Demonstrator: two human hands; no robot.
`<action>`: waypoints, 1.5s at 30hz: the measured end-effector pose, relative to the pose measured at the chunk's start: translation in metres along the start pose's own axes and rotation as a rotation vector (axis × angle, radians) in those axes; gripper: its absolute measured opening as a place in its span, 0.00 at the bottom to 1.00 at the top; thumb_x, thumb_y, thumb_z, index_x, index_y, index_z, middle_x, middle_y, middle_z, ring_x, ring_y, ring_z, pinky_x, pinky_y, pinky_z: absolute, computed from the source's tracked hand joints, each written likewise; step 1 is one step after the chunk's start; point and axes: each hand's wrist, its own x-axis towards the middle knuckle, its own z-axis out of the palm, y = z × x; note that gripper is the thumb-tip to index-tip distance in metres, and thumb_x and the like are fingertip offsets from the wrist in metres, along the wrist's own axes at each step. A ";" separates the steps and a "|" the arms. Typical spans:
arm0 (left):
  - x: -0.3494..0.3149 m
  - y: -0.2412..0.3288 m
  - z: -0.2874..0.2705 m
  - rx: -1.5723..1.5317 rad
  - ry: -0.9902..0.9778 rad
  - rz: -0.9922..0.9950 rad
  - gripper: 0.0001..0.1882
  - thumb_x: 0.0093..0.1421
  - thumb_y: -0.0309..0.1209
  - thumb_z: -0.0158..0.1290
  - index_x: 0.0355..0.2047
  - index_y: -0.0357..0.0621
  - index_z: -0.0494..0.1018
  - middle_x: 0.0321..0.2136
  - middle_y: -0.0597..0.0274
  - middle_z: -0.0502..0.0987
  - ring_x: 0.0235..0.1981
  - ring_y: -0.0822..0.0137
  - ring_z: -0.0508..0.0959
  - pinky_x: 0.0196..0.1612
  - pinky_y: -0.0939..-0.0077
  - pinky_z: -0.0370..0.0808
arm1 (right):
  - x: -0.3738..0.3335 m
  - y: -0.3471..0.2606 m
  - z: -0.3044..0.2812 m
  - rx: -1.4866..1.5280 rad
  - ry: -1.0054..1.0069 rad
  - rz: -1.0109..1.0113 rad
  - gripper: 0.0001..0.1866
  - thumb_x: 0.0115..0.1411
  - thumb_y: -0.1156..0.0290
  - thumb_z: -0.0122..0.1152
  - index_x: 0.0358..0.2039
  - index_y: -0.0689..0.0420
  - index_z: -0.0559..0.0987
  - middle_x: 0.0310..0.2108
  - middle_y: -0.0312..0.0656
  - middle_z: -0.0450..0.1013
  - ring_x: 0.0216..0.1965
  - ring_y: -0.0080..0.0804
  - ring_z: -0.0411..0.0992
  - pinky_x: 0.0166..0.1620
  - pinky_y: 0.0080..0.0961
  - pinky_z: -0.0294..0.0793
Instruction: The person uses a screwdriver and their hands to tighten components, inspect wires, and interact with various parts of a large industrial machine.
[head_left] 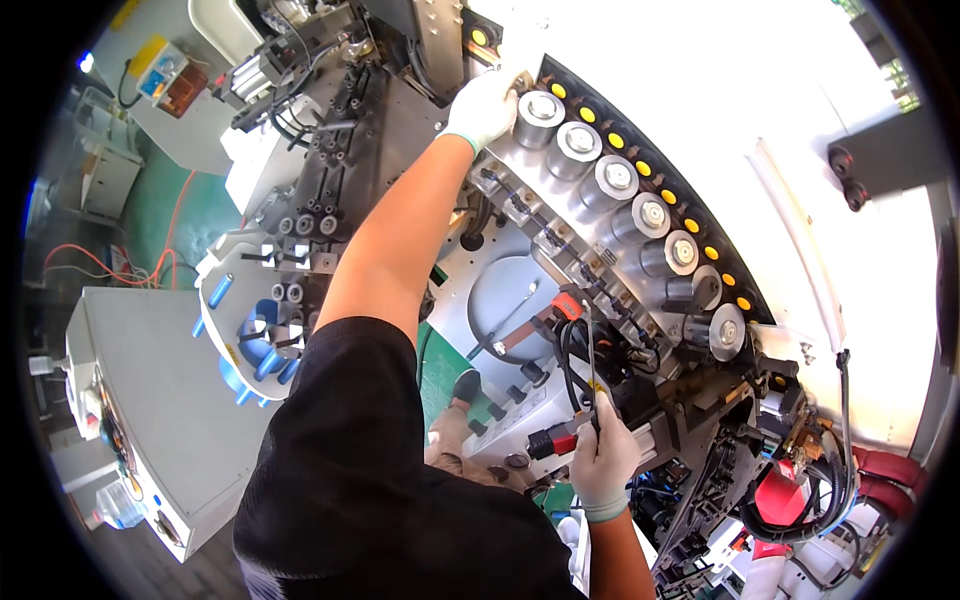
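My left hand [484, 108], in a white glove, reaches far up to the end of a curved row of metal rollers. Its fingers are closed beside the first roller [540, 118], at a small part that they mostly hide. Nearer to me, my right hand [605, 458], also gloved, is closed around the handle of a screwdriver [591, 350]. The tool's thin shaft points upward, past black cables and an orange-red part [568, 305]. Several more rollers [611, 180] curve down to the right on a metal plate.
Yellow round buttons [643, 168] line a dark strip behind the rollers. A round grey disc [512, 300] lies in the machine's middle. At left stand a grey cabinet [170, 390] and a white tray with blue-handled parts [225, 290]. Black cables [835, 490] loop at lower right.
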 end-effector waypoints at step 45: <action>0.001 -0.010 0.010 -0.181 0.104 -0.295 0.21 0.62 0.46 0.63 0.38 0.39 0.74 0.42 0.47 0.82 0.41 0.48 0.82 0.47 0.62 0.77 | -0.002 0.005 0.007 0.052 -0.044 0.175 0.22 0.56 0.81 0.61 0.53 0.72 0.79 0.24 0.51 0.75 0.24 0.48 0.76 0.30 0.37 0.74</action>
